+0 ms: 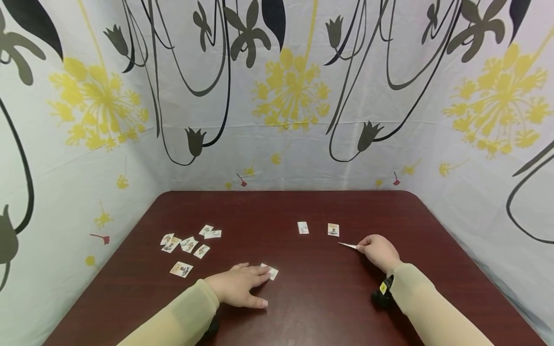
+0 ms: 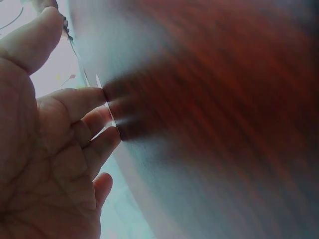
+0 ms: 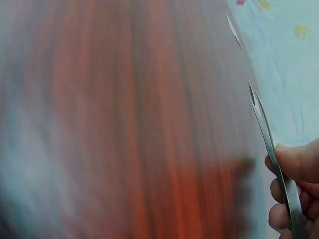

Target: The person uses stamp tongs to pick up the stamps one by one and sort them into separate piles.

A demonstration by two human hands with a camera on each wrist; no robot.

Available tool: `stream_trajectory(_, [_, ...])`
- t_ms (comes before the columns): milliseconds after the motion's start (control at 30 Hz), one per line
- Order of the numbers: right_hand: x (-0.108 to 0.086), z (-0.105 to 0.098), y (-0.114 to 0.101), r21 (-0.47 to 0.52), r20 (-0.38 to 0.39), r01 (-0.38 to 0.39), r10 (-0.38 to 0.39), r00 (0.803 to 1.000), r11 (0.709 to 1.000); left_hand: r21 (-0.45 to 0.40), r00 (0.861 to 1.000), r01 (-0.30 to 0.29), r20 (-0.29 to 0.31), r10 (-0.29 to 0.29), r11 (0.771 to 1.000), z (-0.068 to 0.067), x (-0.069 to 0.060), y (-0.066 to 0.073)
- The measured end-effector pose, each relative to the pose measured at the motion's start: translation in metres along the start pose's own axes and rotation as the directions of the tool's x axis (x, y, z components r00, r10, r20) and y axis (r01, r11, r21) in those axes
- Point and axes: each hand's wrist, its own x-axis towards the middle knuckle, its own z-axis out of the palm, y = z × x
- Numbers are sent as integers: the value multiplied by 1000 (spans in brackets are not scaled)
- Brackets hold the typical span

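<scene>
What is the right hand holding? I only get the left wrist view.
Observer: The right hand holds metal tweezers.
Operator: Any cards farther out on the table than that hand?
Observer: Yes, two small cards lie there, apart from each other.
Operator: And over on the left side?
Observer: Beyond and to the left of the left hand are scattered cards, some overlapping.

On the table [image 1: 320, 302], a cluster of cards [image 1: 189, 245] is spread at the left, with a single card [image 1: 181, 269] set nearer. Near the middle, another card [image 1: 274, 274] is partly covered by the left hand [image 1: 240, 285]. Farther right, tweezers [image 3: 269, 144] are held by the right hand [image 1: 379, 253], before two side-by-side cards [image 1: 303, 228]. Behind, cloth [image 1: 281, 166] is hung.
</scene>
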Motion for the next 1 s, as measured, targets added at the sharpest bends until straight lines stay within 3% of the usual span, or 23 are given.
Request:
stream_trajectory(500, [-7,18,-25,42,16,28,-29,999,999,40,1000,14,-7,-13,999,2,9,-1])
stream_trajectory(1000, [-6,35,-50,84,39,66,-69,997,994,55,1000,9,11,-10,998,-4,24,5])
